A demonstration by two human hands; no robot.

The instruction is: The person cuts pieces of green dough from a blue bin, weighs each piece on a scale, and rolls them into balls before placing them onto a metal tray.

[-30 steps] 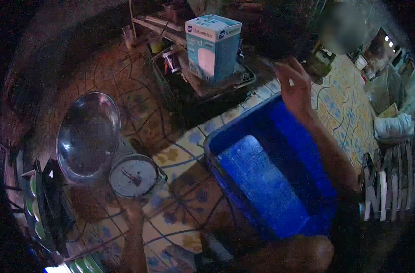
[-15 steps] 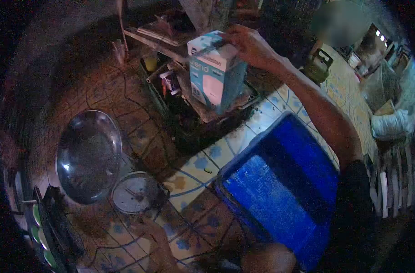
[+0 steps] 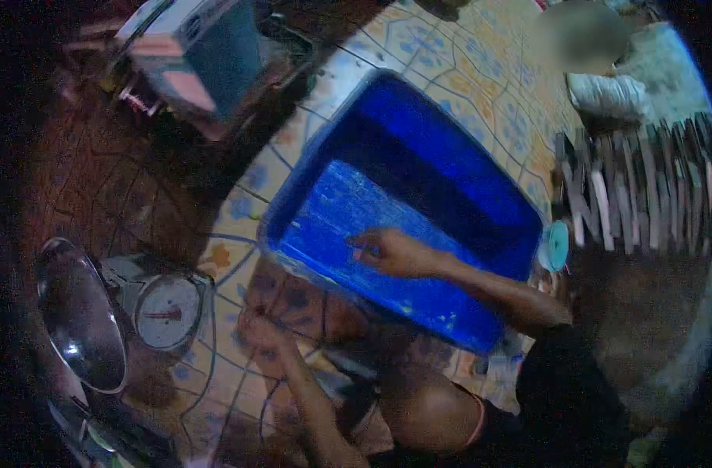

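Observation:
My right hand (image 3: 391, 252) is over the blue plastic tub (image 3: 383, 195), above its scuffed bottom. Its fingers are curled in toward the thumb, and whatever they may hold is too small or hidden to name. Low on the left, my left hand (image 3: 262, 334) hovers in shadow above the tiled floor, between the tub and a dial scale (image 3: 167, 313). Blur hides how its fingers are set. The scale carries a shiny round metal pan (image 3: 83, 320), seen tilted at its left side.
A white and teal carton (image 3: 207, 62) stands upper left among dark clutter. Right of the tub are a row of upright slats (image 3: 637, 187) and a small turquoise round object (image 3: 557, 245). A white bundle (image 3: 609, 95) lies farther back. My bent knee (image 3: 434, 409) is in front.
My right hand has left the top of the carton and come down over the tub. The view has swung right, so carton, scale and tub appear farther left.

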